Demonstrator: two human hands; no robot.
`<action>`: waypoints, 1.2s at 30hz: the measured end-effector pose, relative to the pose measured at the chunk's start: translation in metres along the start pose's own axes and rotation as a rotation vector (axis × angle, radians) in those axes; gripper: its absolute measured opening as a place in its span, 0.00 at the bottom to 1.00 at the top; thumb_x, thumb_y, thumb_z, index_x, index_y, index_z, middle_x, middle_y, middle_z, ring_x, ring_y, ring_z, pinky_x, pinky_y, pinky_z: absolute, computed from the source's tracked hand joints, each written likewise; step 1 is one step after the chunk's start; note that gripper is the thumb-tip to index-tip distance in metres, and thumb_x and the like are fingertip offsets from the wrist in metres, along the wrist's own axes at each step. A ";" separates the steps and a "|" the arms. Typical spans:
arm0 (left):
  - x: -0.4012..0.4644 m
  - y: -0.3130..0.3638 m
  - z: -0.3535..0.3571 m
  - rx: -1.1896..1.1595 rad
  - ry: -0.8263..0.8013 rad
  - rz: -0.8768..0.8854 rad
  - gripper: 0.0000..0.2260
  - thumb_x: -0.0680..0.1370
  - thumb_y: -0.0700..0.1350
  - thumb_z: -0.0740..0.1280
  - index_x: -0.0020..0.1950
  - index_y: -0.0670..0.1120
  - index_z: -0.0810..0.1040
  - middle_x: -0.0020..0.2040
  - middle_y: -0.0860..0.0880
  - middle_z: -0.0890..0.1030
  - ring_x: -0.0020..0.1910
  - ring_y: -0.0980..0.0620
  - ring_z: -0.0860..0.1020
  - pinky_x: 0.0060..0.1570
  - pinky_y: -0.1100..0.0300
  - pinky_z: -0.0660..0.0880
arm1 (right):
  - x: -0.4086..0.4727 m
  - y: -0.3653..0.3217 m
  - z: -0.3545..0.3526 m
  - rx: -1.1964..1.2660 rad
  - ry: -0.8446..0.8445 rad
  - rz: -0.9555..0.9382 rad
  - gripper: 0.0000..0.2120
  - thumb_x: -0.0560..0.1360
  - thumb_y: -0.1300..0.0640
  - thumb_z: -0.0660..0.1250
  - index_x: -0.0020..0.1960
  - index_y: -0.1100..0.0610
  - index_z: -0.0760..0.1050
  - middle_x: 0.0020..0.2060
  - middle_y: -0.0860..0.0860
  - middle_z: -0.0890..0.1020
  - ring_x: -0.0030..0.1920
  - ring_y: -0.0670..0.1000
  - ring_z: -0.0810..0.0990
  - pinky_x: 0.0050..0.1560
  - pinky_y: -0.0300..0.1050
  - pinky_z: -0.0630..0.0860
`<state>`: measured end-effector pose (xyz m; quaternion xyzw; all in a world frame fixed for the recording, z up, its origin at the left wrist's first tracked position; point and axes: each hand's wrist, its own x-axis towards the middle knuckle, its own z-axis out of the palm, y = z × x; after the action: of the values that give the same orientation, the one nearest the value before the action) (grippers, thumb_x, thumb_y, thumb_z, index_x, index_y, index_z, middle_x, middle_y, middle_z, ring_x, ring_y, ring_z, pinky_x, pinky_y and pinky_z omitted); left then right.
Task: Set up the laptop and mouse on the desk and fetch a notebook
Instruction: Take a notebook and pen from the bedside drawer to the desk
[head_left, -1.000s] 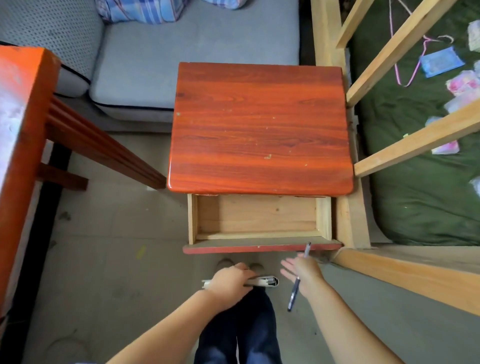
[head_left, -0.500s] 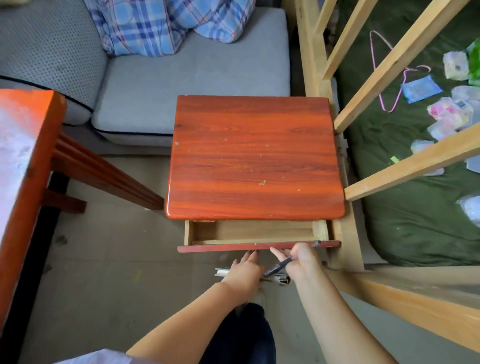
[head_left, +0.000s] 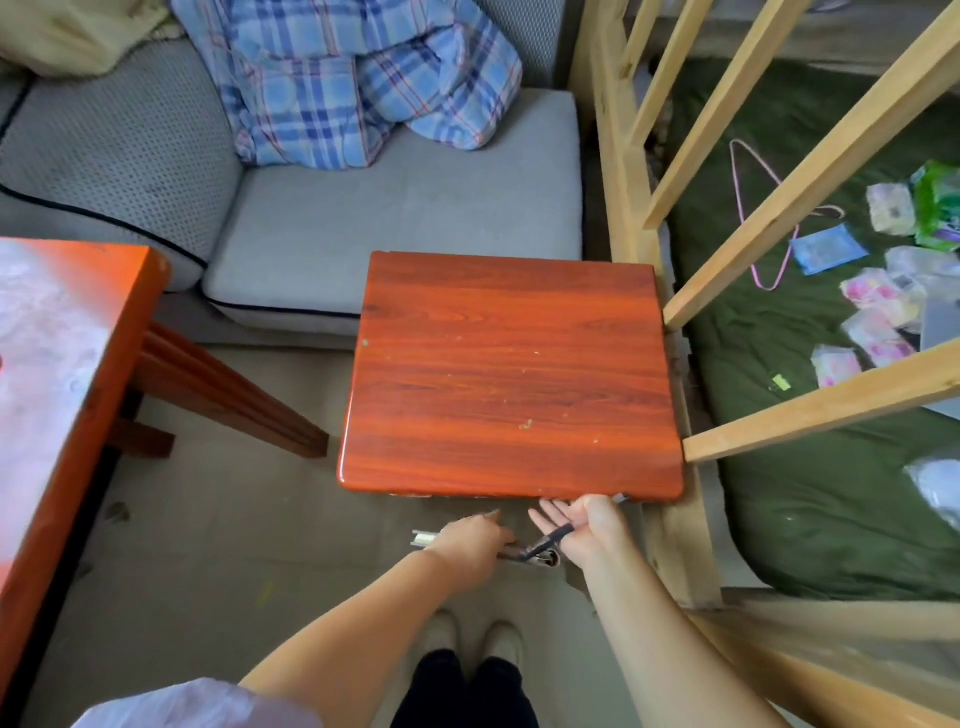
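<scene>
Gripping a thin notebook (head_left: 540, 555) edge-on at lower centre of the head view, the left hand (head_left: 470, 538) is curling its fingers (head_left: 488, 515) over the cover, so only a pale strip at the left end and a rounded spine at the right end are showing. The right hand (head_left: 589, 522) is lying just beside it with the palm turned up and the fingers (head_left: 550, 517) spread flat toward the front edge of the small desk (head_left: 511, 374); a dark pen (head_left: 548, 540) is resting slantwise across them, pinched loosely near the thumb, its lower tip crossing the notebook's spine.

Compared with half a second ago, the drawer under the small desk is no longer showing its pale wooden box and red front, and the camera is looking from farther back, bringing the person's light shoes (head_left: 472, 636) into the bottom of the frame.

The small desk is showing a glossy, red-brown wood-grain top with rounded corners and a few pale specks. A second, larger red desk (head_left: 62, 374) is filling the left edge, its surface shining. A grey fabric sofa (head_left: 395, 218) with dark piping is sitting in the upper left, carrying a crumpled blue plaid cloth (head_left: 353, 78). Bare pale timber rails (head_left: 810, 410) are crossing the right side above a dark green mattress (head_left: 831, 509) strewn with small packets.
</scene>
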<state>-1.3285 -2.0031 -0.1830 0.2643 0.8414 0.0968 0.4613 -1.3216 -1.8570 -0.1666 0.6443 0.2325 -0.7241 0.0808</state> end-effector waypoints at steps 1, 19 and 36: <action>-0.013 0.001 -0.007 -0.058 -0.002 0.011 0.11 0.76 0.43 0.61 0.58 0.47 0.75 0.64 0.40 0.75 0.62 0.40 0.73 0.54 0.53 0.71 | -0.010 -0.002 -0.001 -0.041 -0.017 0.023 0.24 0.76 0.71 0.39 0.71 0.69 0.55 0.73 0.62 0.61 0.72 0.60 0.63 0.68 0.63 0.63; -0.313 -0.035 -0.015 -1.788 1.031 0.024 0.10 0.77 0.40 0.65 0.57 0.42 0.79 0.54 0.41 0.83 0.52 0.42 0.81 0.55 0.46 0.77 | -0.281 0.045 0.123 -0.566 -1.190 -0.425 0.12 0.81 0.53 0.53 0.51 0.51 0.75 0.43 0.50 0.85 0.45 0.47 0.84 0.45 0.43 0.81; -0.583 -0.046 0.229 -2.397 2.133 0.607 0.18 0.79 0.42 0.59 0.70 0.45 0.67 0.64 0.43 0.77 0.59 0.48 0.78 0.52 0.46 0.78 | -0.367 0.441 -0.001 -1.353 -1.599 -0.581 0.18 0.78 0.49 0.59 0.63 0.59 0.69 0.42 0.50 0.79 0.39 0.45 0.80 0.40 0.42 0.79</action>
<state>-0.9017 -2.3718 0.0935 0.2614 -0.1288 -0.8683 0.4015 -1.0792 -2.3108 0.0867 -0.2710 0.6069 -0.6476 0.3726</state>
